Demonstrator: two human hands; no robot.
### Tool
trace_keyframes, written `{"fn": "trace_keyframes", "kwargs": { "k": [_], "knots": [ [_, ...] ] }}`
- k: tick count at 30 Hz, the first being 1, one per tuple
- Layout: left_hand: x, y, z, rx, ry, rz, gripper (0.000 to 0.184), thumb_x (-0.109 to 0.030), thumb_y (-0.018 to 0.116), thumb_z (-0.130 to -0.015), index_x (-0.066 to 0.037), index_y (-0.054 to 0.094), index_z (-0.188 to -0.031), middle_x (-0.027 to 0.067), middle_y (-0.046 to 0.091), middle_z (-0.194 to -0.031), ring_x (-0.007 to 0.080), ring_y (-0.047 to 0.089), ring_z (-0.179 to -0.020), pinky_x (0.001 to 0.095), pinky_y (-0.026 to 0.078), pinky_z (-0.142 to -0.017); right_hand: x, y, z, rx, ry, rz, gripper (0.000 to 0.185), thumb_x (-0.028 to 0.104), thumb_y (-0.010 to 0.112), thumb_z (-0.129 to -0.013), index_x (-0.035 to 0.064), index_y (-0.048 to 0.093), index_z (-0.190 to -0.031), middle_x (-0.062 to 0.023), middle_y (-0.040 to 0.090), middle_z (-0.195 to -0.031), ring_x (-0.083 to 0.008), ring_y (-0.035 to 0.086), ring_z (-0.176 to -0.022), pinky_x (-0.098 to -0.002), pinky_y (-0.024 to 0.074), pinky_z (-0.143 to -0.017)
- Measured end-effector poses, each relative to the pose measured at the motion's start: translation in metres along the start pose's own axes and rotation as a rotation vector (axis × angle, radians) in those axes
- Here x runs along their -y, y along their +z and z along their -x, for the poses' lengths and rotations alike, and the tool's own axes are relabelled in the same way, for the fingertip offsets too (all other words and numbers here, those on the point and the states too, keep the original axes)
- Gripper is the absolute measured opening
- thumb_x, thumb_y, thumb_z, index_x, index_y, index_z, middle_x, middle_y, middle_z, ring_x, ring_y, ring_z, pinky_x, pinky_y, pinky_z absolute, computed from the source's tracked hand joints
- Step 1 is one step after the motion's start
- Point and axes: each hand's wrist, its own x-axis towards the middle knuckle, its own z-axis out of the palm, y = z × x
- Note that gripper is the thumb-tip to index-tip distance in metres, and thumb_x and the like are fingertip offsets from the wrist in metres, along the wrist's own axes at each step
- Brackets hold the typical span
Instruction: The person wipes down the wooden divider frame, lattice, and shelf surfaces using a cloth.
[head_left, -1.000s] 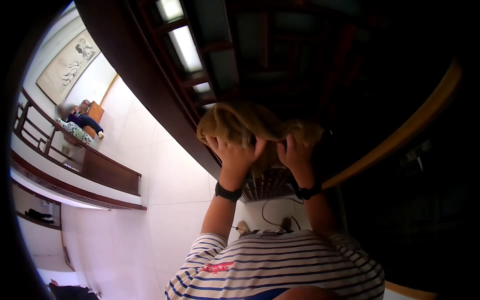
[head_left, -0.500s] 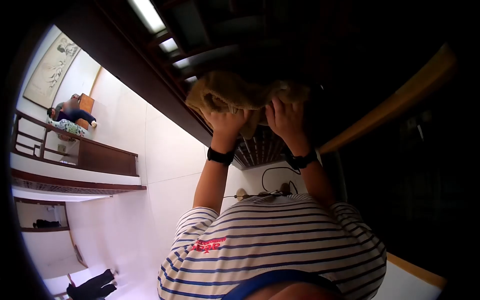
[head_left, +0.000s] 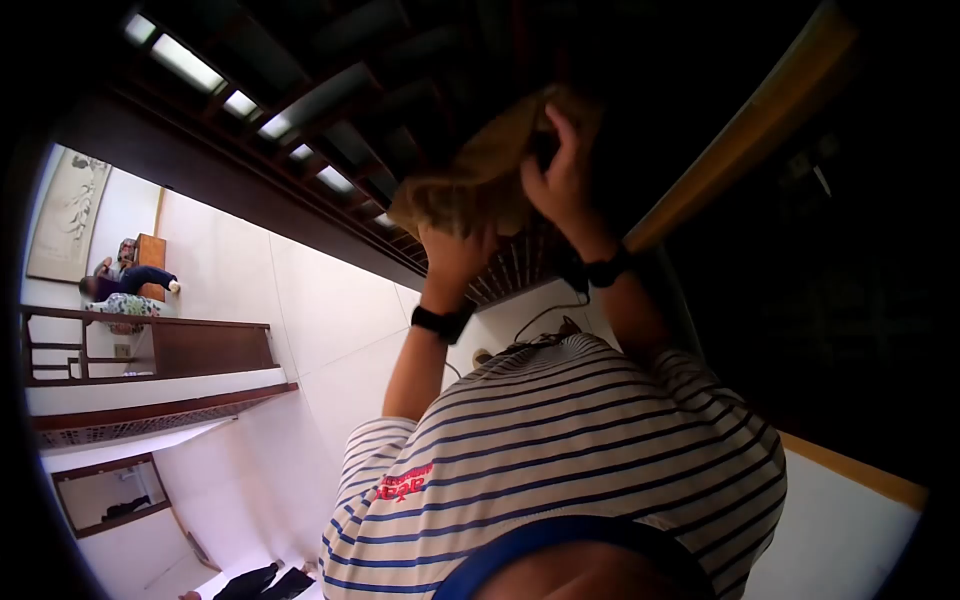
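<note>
A brown cloth [head_left: 455, 195], bunched at its lower end and drawn out toward the upper right, lies against a dark wooden lattice. My left hand [head_left: 457, 252] is closed on the bunched end, with its fingertips partly hidden in the folds. At the cloth's right side is my right hand [head_left: 562, 180], its thumb and forefinger spread apart and the forefinger touching the cloth near its upper end. The other right fingers are in shadow. Black bands circle both wrists.
The dark lattice panel [head_left: 345, 90] rises in front of me. A yellowish wooden beam [head_left: 740, 130] slants at the right. Below my hands a dark cable [head_left: 540, 318] hangs by my feet. Seated people [head_left: 130, 285] are far off at the left, beyond a wooden railing [head_left: 210, 345].
My right hand has moved up and opened from its grip on the cloth. The cloth, bunched between both hands before, now stretches diagonally upward. My view has tilted and shifted.
</note>
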Motion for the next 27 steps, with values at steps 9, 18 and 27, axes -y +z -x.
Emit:
{"fn": "trace_keyframes", "kwargs": {
  "k": [9,18,27],
  "knots": [
    [-0.022,0.02,-0.046,0.012,-0.13,0.044,0.036,-0.026,0.061,-0.072,-0.009,0.06,-0.103,0.0097,0.061,-0.094,0.0284,0.059,-0.087,0.0426,0.044,-0.082,-0.026,-0.015,-0.007,0.078,-0.195,0.347,0.055,0.0,0.056,-0.072,0.0169,0.049,-0.124,-0.0114,0.055,-0.106,-0.0306,0.047,-0.095,-0.0408,0.0409,-0.083],
    [-0.028,0.023,-0.051,-0.082,-0.002,-0.255,0.036,-0.029,0.059,-0.073,-0.011,0.06,-0.105,0.0083,0.061,-0.102,0.0276,0.058,-0.093,0.0415,0.045,-0.075,-0.013,-0.011,0.016,0.079,-0.043,0.336,0.052,0.002,0.059,-0.067,0.0085,0.047,-0.118,-0.0148,0.056,-0.106,-0.0353,0.046,-0.1,-0.0449,0.0371,-0.087],
    [-0.032,-0.012,-0.061,-0.126,-0.026,-0.051,0.025,-0.023,0.059,-0.072,-0.009,0.062,-0.092,0.0087,0.063,-0.093,0.0277,0.058,-0.083,0.0426,0.04,-0.077,0.038,-0.013,-0.007,0.092,0.173,0.392,0.045,0.008,0.06,-0.065,0.005,0.052,-0.109,-0.0173,0.057,-0.101,-0.0346,0.05,-0.09,-0.0454,0.0387,-0.084]
  ]
}}
